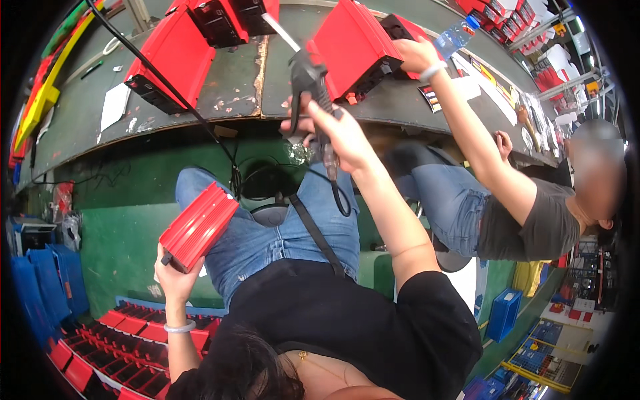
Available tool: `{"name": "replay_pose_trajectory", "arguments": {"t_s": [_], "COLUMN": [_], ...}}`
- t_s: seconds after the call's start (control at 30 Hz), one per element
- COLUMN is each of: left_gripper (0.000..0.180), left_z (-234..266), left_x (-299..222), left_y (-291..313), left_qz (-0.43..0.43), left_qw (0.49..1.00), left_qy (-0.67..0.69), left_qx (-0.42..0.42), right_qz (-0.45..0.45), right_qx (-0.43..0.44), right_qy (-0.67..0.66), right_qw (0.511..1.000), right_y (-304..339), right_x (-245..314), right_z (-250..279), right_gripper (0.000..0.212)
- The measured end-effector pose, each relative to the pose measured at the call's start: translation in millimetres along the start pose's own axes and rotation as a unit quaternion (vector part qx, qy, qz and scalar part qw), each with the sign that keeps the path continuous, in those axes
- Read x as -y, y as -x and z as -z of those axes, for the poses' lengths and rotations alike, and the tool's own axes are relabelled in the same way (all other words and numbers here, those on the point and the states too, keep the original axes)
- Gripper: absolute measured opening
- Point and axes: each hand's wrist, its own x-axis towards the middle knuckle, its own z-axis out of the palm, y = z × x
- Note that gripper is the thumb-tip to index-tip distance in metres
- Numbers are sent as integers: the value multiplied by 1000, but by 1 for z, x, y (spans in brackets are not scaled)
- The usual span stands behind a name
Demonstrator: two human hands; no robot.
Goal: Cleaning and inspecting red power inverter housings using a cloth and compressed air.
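My left hand is closed around one end of a red ribbed metal housing with dark end pieces, held tilted above my left thigh. In my right hand is a black air blow gun, its thin pale nozzle pointing up and left over the bench edge. A cable or hose hangs in a loop from its lower end. The blow gun and the held housing are well apart. Beyond the nozzle's right side stands a larger red housing with a black end panel.
More red housings stand on the dark workbench. A black cable crosses its left part. At right, a seated co-worker's hand touches another red unit near a water bottle. Rows of red units lie behind me at lower left.
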Motion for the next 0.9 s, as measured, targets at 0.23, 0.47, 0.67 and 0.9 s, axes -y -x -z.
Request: {"name": "replay_pose_trajectory", "arguments": {"t_s": [0.23, 0.47, 0.67, 0.9], "left_gripper": [62, 61, 64, 64], "left_z": [0, 4, 3, 9], "left_x": [1, -3, -2, 2], "left_y": [0, -2, -3, -7], "left_qz": [-10, -8, 8, -9], "left_qw": [1000, 1000, 999, 1000], "left_qy": [25, 18, 40, 21], "left_qx": [-8, -3, -18, -13], "right_qz": [-51, 42, 61, 41], "right_qx": [-70, -248, -364, -277], "right_qy": [-184, -90, 295, 608], "right_qw": [979, 964, 882, 743], "right_y": [-75, -182, -239, -227], "right_x": [35, 21, 17, 13], "right_z": [-1, 9, 35, 34], "right_gripper": [14, 15, 32, 32]}}
